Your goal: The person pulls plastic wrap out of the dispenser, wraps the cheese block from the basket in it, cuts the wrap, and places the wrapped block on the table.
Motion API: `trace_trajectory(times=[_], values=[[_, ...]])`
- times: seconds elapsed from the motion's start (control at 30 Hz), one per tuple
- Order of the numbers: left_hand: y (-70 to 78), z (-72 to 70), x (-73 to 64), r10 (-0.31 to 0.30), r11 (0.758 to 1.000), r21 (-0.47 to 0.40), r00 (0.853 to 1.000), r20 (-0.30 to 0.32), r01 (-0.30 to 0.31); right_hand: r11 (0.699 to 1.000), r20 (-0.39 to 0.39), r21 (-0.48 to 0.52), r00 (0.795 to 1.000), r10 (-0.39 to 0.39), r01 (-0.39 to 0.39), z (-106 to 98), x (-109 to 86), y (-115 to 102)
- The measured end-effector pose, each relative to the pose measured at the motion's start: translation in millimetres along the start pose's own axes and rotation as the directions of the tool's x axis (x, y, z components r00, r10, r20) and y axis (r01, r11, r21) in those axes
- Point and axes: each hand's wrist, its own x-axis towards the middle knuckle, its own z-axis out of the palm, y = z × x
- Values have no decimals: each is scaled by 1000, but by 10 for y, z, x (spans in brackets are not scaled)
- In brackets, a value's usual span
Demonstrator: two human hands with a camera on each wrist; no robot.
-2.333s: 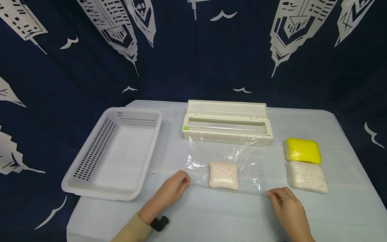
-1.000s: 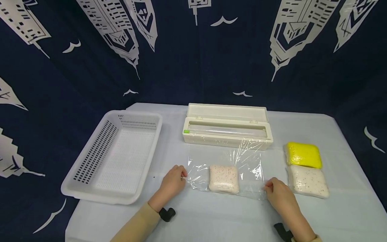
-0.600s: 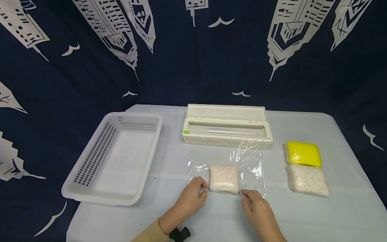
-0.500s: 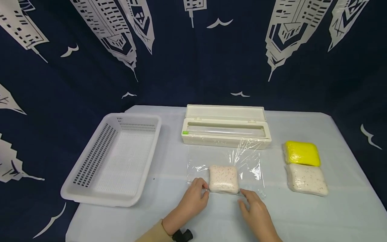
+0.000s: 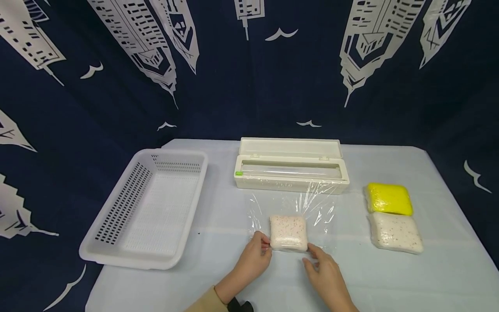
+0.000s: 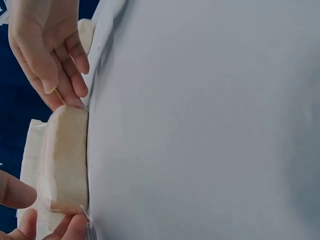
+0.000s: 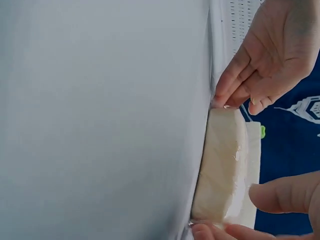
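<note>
A pale pink speckled block (image 5: 288, 233) lies on the table under clear cling film (image 5: 282, 203), which runs back to the dispenser. At its near left corner, the fingertips of my left hand (image 5: 252, 258) touch the film and the block's end. My right hand (image 5: 326, 274) touches the near right corner, its thumb held apart from the fingers. In the right wrist view the left hand (image 7: 272, 60) has its fingers extended against the end of the block (image 7: 220, 165). The left wrist view shows the right hand (image 6: 52, 50) with fairly straight fingers at the opposite end.
The cream cling film dispenser (image 5: 292, 183) stands behind the block, its lid raised. To the left is a white perforated basket (image 5: 183, 221). At right lie a yellow block (image 5: 390, 198) and a white speckled block (image 5: 396, 233), both film-covered.
Both hands have let go of the film's wide-set near corners and come inward to the block's two ends. The film's near edge has drawn in around the block. The block stays in place.
</note>
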Motion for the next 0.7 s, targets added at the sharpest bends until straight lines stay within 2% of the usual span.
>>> trace_trajectory(times=[0.13, 0.3, 0.47, 0.57, 0.7], values=[[6, 2, 1, -12, 998, -54, 1000, 14, 12, 998, -21, 59, 999, 24, -23, 7, -2, 9], [45, -7, -9, -23, 998, -65, 1000, 9, 23, 995, -45, 85, 997, 62, -58, -27, 8, -8], [116, -59, 39, -38, 997, -68, 998, -49, 35, 992, -102, 114, 993, 64, -53, -107, 53, -59], [149, -96, 98, -43, 997, -63, 995, -90, 37, 993, -126, 118, 991, 41, -26, -156, 100, -85], [182, -121, 190, -25, 999, -36, 989, -145, 20, 995, -207, 100, 978, -7, 28, -178, 195, -130]])
